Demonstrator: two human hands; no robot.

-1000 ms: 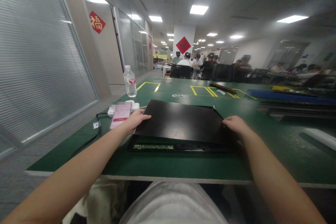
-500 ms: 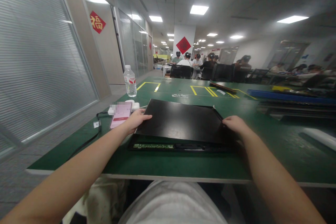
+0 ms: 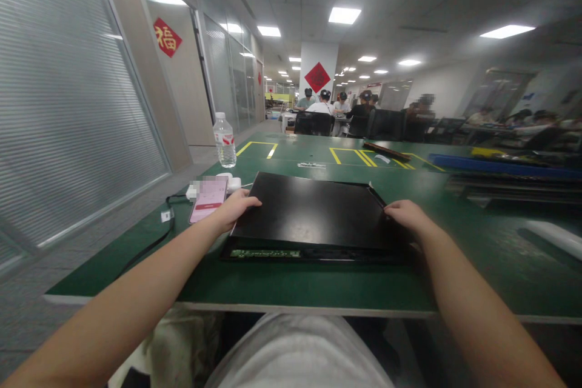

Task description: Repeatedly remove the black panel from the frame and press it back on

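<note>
A thin black screen panel (image 3: pixel 313 209) lies over a shallow black frame (image 3: pixel 354 256) on the green table. Its near edge stops short of the frame's near side, where a green circuit board strip (image 3: pixel 265 253) shows. My left hand (image 3: pixel 237 206) grips the panel's left edge, thumb on top and fingers underneath, mostly hidden. At the right edge my right hand (image 3: pixel 404 213) is closed in a pinch near the frame's right side. Whether it pinches the panel alone or the frame too is unclear. Some frame shows past the panel's far right corner.
Left of the panel lie a phone (image 3: pixel 209 200), a white charger (image 3: pixel 233 183) and a black cable (image 3: pixel 169 227). A water bottle (image 3: pixel 224 142) stands behind them. Yellow tape (image 3: pixel 352 150) marks the green table (image 3: pixel 282 285). A blue bar (image 3: pixel 491 165) and dark strips lie right; people sit beyond.
The panel has shifted slightly left and towards me, its near edge now lower over the frame. Both hands keep their places on it with barely any movement.
</note>
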